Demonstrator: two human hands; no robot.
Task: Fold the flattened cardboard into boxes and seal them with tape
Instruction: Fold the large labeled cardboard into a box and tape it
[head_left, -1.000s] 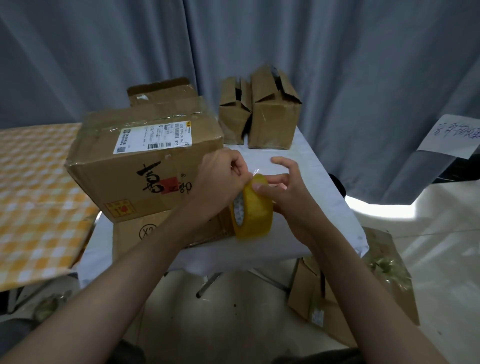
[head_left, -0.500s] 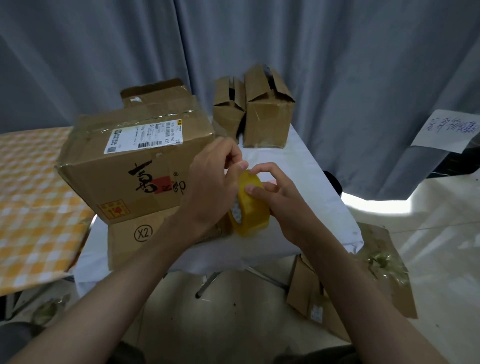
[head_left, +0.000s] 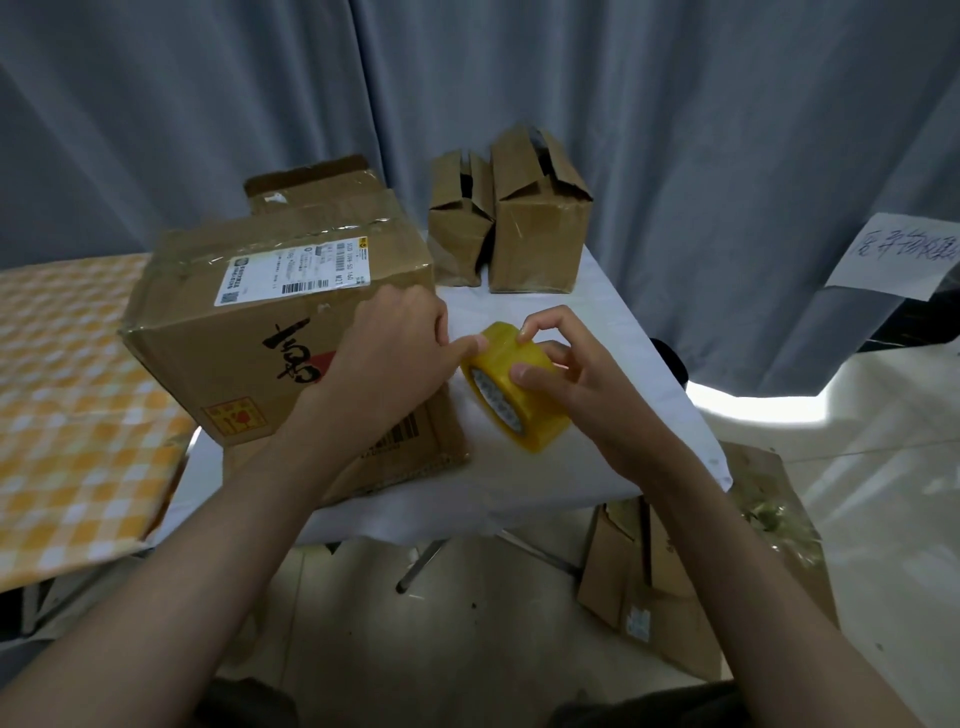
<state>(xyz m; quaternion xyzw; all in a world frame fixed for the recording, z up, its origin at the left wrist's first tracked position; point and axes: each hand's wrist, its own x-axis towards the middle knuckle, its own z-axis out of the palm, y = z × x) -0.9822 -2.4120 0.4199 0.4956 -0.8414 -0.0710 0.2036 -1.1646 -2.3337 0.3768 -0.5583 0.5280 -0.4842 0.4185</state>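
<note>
The right hand (head_left: 576, 384) grips the yellow tape roll (head_left: 514, 387) above the worktop (head_left: 597, 312); the left hand (head_left: 395, 358) is curled, its thumb touching the roll.

Dim, soft indoor light. Blown-out glare on floor (head_left: 758, 410) at right below curtain (head_left: 675, 156). Faint shadows under table (head_left: 545, 493). Slight overall softness; paper sign (head_left: 898, 257) writing blurred. Wide-angle bending at edges, forearms stretched.

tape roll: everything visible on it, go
The tape roll is yellow, glossy, translucent-looking tape wound on a pale core with printed marks inside. It is tilted, core opening facing lower left, held above the white table. The right hand grips its rim; the left hand touches its upper edge with a fingertip.
</note>
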